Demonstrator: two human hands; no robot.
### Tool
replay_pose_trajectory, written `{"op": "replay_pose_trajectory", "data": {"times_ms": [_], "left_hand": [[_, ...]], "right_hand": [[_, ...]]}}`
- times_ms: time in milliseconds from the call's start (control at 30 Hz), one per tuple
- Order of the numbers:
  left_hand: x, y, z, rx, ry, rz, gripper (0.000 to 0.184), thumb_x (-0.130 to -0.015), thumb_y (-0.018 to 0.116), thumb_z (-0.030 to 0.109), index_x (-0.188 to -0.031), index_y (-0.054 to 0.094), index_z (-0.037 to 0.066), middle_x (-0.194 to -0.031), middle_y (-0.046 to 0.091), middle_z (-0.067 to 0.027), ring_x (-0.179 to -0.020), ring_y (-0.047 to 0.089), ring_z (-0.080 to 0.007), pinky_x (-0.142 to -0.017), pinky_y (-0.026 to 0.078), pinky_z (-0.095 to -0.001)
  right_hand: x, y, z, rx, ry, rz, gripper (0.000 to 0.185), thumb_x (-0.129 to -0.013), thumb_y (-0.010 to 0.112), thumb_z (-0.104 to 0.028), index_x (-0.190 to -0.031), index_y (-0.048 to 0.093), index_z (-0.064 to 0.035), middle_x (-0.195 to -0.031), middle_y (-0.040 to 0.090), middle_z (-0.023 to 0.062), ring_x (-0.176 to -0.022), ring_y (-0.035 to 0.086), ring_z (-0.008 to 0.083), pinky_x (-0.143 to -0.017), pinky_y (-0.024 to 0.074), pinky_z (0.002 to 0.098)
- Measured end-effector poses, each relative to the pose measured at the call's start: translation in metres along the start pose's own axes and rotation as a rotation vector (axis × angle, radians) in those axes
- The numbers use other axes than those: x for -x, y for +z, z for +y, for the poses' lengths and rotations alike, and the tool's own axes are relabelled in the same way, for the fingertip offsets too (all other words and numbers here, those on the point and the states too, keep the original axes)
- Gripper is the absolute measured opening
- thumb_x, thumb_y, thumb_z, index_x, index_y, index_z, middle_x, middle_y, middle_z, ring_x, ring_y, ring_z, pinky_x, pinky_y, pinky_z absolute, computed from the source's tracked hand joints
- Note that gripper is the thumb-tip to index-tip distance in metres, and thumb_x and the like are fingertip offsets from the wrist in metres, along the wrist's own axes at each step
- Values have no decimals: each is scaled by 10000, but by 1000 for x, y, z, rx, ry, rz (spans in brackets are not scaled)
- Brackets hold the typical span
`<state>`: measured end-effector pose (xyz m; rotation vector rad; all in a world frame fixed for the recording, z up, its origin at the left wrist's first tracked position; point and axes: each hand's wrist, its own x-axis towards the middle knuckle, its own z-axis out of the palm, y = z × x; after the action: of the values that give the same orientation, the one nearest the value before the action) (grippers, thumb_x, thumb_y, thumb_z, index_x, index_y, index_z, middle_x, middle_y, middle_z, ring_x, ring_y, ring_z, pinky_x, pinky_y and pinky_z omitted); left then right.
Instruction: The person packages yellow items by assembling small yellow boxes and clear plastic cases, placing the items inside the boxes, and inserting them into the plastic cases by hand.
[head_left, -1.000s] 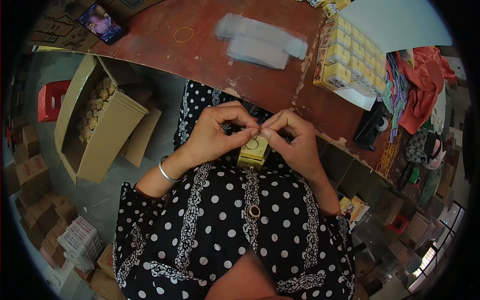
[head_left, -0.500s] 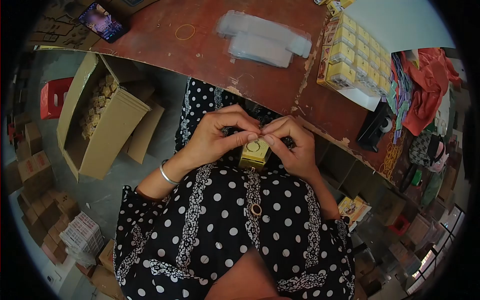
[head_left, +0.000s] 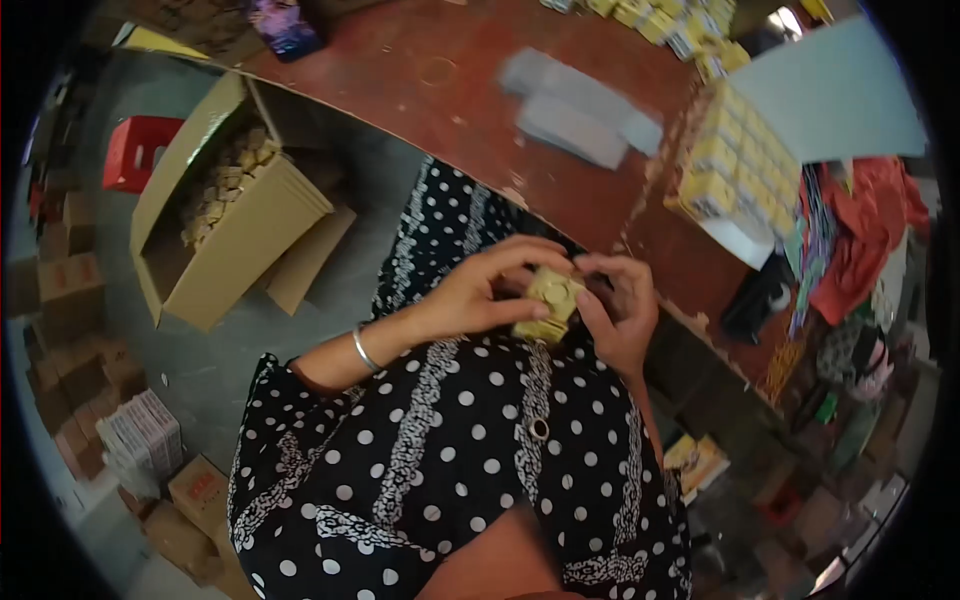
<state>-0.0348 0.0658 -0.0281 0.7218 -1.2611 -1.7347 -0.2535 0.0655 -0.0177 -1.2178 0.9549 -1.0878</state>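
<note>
At my lap, close to the front of my dotted clothing, a small yellow box is held between my two hands. My left hand grips it from the left, thumb along the near side and fingers behind the far side. On the other side my right hand is curled round the box's right edge, its thumb against it. The image is slightly blurred, and I cannot tell whether anything thin lies between the fingertips.
The red-brown table bears clear plastic sheets, a rubber band, a phone, a block of stacked yellow boxes and loose yellow boxes. Left of me stands an open carton of small yellowish pieces.
Both hands were pinched together above the yellow box; now they have parted and hold its sides. The box is lifted and tilted. The whole view has shifted as the head turned.
</note>
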Motion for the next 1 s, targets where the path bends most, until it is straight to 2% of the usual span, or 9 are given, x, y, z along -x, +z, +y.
{"op": "replay_pose_trajectory", "data": {"times_ms": [67, 133, 333, 433, 567, 667, 733, 867, 1000], "left_hand": [[3, 2, 0, 101, -72, 21, 478, -892, 711, -35, -1343, 574, 48, -1447, 443, -107, -1167, 637, -193, -964, 545, -304], [3, 0, -4, 102, -53, 5, 479, -895, 703, -45, -1347, 571, 45, -1470, 430, -109, -1180, 634, -200, -981, 538, -313], [2, 0, -2, 114, -37, 9, 467, -900, 693, -53, -1342, 566, 26, -1484, 421, -116, -1198, 631, -223, -995, 534, -322], [3, 0, -4, 139, -41, 14, 454, -904, 690, -52, -1335, 569, 24, -1483, 422, -117, -1203, 628, -226, -992, 534, -321], [3, -1, -4, 128, -53, 19, 440, -909, 687, -48, -1327, 572, 27, -1479, 424, -117, -1202, 626, -221, -982, 535, -313], [2, -2, -4, 105, -50, 13, 429, -915, 687, -36, -1323, 577, 33, -1473, 427, -116, -1188, 629, -214, -970, 538, -309], [3, -2, -5, 100, -45, 7, 422, -918, 688, -29, -1321, 580, 36, -1469, 430, -116, -1180, 631, -211, -963, 539, -308], [3, 0, -1, 106, -95, 13, 356, -943, 671, -1, -1288, 593, 33, -1454, 448, -115, -1171, 631, -202, -963, 533, -296], [-5, 3, 7, 114, -111, 18, 263, -958, 638, -16, -1216, 602, 14, -1408, 525, -142, -1171, 622, -186, -978, 521, -295]], "right_hand": [[4, 1, 1, 32, -41, 35, 357, -895, 669, 65, -1195, 480, 31, -1259, 583, 184, -1159, 601, 217, -983, 517, 349], [6, 1, 9, -68, -123, 16, 336, -886, 686, 75, -1163, 498, 36, -1278, 581, 189, -1183, 599, 223, -995, 525, 349], [7, -1, 10, 7, -149, -4, 264, -883, 704, 64, -1080, 530, 36, -1306, 576, 207, -1185, 611, 240, -988, 531, 340], [6, -11, 19, 128, -252, -95, 284, -896, 680, 67, -1127, 518, 30, -1286, 567, 255, -1270, 565, 314, -1020, 517, 414], [5, -7, 18, 118, -259, -95, 292, -896, 677, 72, -1140, 521, 29, -1284, 567, 255, -1265, 567, 312, -1015, 519, 406], [4, -2, 11, -18, -134, -17, 258, -895, 667, 88, -1119, 549, 36, -1275, 576, 248, -1264, 565, 317, -1027, 504, 406], [2, -12, 20, 180, -288, -111, 256, -864, 715, 68, -1093, 606, 31, -1237, 624, 188, -1162, 628, 279, -1003, 503, 375], [3, -12, 21, 106, -297, -117, 235, -867, 710, 68, -1081, 619, 32, -1249, 617, 177, -1206, 605, 290, -1040, 481, 395], [9, -7, -4, -122, -27, -112, 246, -900, 664, 70, -1133, 592, 34, -1263, 601, 185, -1275, 543, 261, -1041, 463, 394]]}}
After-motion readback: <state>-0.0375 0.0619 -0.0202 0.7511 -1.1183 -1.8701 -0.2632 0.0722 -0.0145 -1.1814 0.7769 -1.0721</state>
